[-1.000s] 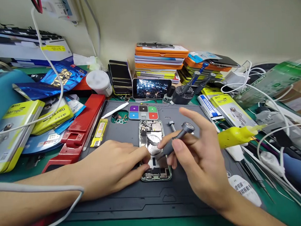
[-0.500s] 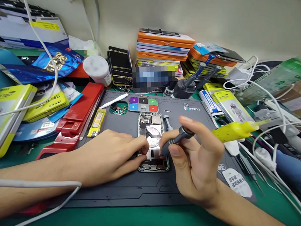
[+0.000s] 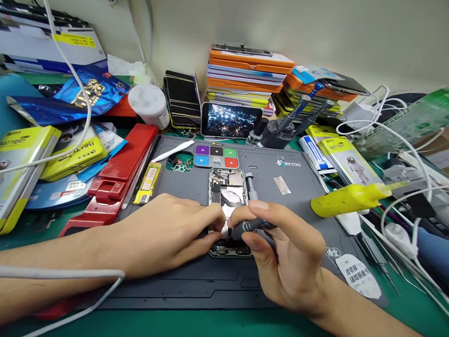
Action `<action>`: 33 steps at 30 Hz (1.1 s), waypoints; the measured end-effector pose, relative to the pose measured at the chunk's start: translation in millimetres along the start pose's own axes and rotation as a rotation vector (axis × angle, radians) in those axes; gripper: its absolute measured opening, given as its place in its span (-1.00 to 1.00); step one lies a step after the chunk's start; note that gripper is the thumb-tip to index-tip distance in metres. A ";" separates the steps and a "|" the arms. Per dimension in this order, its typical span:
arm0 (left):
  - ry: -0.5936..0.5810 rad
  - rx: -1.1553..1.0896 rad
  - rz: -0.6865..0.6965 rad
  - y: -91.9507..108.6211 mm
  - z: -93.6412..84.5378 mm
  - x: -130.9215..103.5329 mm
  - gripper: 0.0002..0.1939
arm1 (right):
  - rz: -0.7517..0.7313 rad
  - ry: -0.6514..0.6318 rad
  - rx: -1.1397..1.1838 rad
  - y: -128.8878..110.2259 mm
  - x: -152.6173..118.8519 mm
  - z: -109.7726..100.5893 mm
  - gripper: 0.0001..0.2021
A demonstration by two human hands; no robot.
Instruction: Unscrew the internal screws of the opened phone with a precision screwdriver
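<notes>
An opened smartphone [image 3: 230, 185] lies on the dark grey work mat [image 3: 170, 288], its circuit boards and a round white coil area bare. My left hand [image 3: 182, 224] rests over its left edge, with thumb and forefinger closed on the phone. In my right hand [image 3: 290, 254] is a grey screwdriver [image 3: 252, 226], held between thumb and fingers at a low slant over the lower half of the phone. Its tip is hidden by the fingers. A second grey screwdriver [image 3: 251, 187] lies along the phone's right side.
Behind the mat stand a lit phone [image 3: 232, 120] and a screwdriver holder [image 3: 278, 134]. A red clamp [image 3: 114, 177] and yellow battery [image 3: 147, 183] lie left. A yellow bottle [image 3: 343, 199], tweezers [image 3: 374, 251] and white cables crowd the right. A small silver strip [image 3: 282, 185] lies on the mat.
My right hand has moved lower and slightly left, and the screwdriver has tipped flatter. The silver strip, hidden behind that hand before, now shows. My left hand stays at the phone's edge.
</notes>
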State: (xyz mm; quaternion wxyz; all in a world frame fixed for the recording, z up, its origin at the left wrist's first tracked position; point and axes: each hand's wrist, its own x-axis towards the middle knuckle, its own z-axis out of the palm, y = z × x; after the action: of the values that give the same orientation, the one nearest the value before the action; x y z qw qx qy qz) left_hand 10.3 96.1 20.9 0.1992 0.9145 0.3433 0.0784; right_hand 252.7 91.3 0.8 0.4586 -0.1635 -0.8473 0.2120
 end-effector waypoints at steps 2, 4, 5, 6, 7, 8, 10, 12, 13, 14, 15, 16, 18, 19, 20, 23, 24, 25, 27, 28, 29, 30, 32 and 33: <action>0.007 0.005 0.008 -0.4 0.3 0.1 -0.92 | 0.007 0.000 0.002 -0.2 -0.8 -1.1 -0.34; 0.009 0.009 0.011 -0.6 0.4 0.1 -0.91 | 0.007 -0.004 0.002 -0.1 -1.3 -1.7 -0.34; 0.007 0.011 0.010 -0.7 0.5 0.0 -0.90 | 0.000 -0.009 0.002 0.1 -1.2 -1.8 -0.35; 0.005 0.013 0.006 -0.7 0.5 -0.2 -0.89 | -0.007 -0.016 0.002 0.4 -0.8 -1.9 -0.35; 0.004 0.015 0.002 -0.8 0.5 -0.4 -0.88 | -0.012 -0.023 -0.001 0.6 -0.1 -2.0 -0.35; 0.001 0.011 0.003 -0.8 0.6 -0.7 -0.88 | -0.016 -0.030 -0.007 0.6 0.8 -2.2 -0.35; -0.002 0.004 -0.006 -0.8 0.7 -1.0 -0.90 | -0.001 -0.055 -0.030 -0.2 3.6 -3.2 -0.35; -0.002 -0.008 -0.012 -0.6 0.8 -1.0 -0.91 | 0.023 -0.079 -0.071 -1.7 6.9 -4.5 -0.37; -0.003 -0.017 -0.013 -0.4 0.8 -0.9 -0.92 | 0.024 -0.087 -0.093 -2.5 8.6 -5.2 -0.39; -0.005 -0.029 -0.016 -0.2 0.6 -0.7 -0.91 | 0.022 -0.092 -0.118 -3.3 10.2 -5.9 -0.41; -0.011 -0.045 -0.021 0.1 0.2 -0.4 -0.91 | 0.015 -0.095 -0.145 -3.9 11.7 -6.6 -0.44; -0.019 -0.062 -0.028 0.5 -0.2 -0.2 -0.91 | 0.005 -0.089 -0.167 -4.5 13.1 -7.3 -0.45; -0.038 -0.083 -0.039 1.5 -1.4 0.3 -0.90 | -0.001 -0.094 -0.178 -5.4 15.3 -8.7 -0.45; -0.047 -0.086 -0.043 2.0 -2.1 0.5 -0.89 | -0.001 -0.103 -0.167 -6.0 16.3 -9.6 -0.41; -0.053 -0.084 -0.045 2.4 -2.8 0.7 -0.88 | -0.005 -0.114 -0.146 -6.5 17.0 -10.4 -0.36; -0.059 -0.068 -0.043 3.2 -4.2 1.2 -0.85 | -0.029 -0.142 -0.097 -8.2 17.6 -11.9 -0.25; -0.059 -0.067 -0.042 3.3 -4.4 1.4 -0.85 | -0.032 -0.137 -0.104 -8.5 17.0 -12.0 -0.26; -0.058 -0.070 -0.042 3.2 -4.5 1.6 -0.85 | -0.032 -0.135 -0.124 -8.6 16.2 -11.9 -0.27; -0.058 -0.086 -0.044 2.7 -4.2 1.8 -0.86 | -0.027 -0.131 -0.172 -8.5 14.0 -11.4 -0.30; -0.056 -0.094 -0.045 2.3 -3.9 1.9 -0.86 | -0.024 -0.133 -0.187 -8.4 13.0 -11.2 -0.32; -0.052 -0.096 -0.044 1.9 -3.5 1.9 -0.86 | -0.020 -0.136 -0.193 -8.3 12.3 -11.0 -0.34; -0.044 -0.094 -0.040 1.5 -3.1 1.8 -0.86 | -0.019 -0.139 -0.193 -8.3 12.0 -11.0 -0.35; -0.023 -0.072 -0.026 0.8 -2.2 1.3 -0.87 | -0.016 -0.140 -0.184 -8.6 12.4 -11.0 -0.37; -0.013 -0.059 -0.018 0.5 -1.8 1.0 -0.87 | -0.019 -0.141 -0.182 -8.8 13.1 -11.1 -0.36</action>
State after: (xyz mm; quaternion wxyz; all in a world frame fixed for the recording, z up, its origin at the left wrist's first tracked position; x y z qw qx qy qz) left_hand 10.9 97.0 22.7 0.2290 0.9056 0.3477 0.0809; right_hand 254.5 92.3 20.0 0.3833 -0.1809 -0.8947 0.1409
